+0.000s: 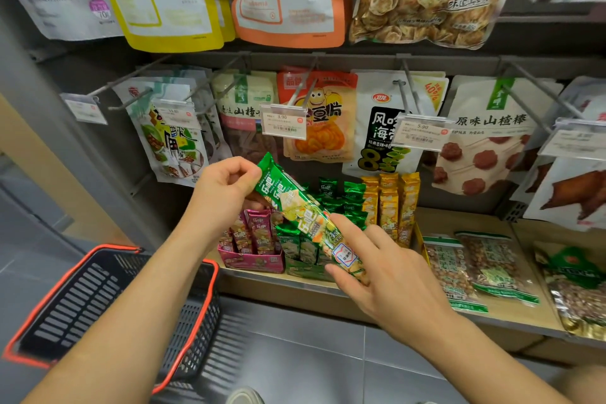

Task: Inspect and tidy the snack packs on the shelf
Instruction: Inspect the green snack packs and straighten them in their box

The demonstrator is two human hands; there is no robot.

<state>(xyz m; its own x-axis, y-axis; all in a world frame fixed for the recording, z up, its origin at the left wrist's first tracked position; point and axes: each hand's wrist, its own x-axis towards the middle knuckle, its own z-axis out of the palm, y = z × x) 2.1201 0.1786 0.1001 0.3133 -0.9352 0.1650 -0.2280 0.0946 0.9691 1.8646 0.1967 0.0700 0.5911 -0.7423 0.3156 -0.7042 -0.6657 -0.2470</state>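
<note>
Green snack pack (305, 216) was held slantwise in the air, just in front of the shelf (459, 220) and above the boxed rows. Left hand (223, 193) pinched its upper end, fingers (249, 180) curled at the crimped edge. Right hand (383, 275) gripped the lower end, thumb beneath, index finger laid along the front. Behind it, pink packs (259, 233), more green packs (331, 203) and gold packs (390, 203) stood upright on the shelf. A red-rimmed black basket (108, 298) showed below the left forearm.

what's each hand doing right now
left hand: pinches the top end of the green pack.
right hand: pinches the pack's lower end between thumb and fingers.
</note>
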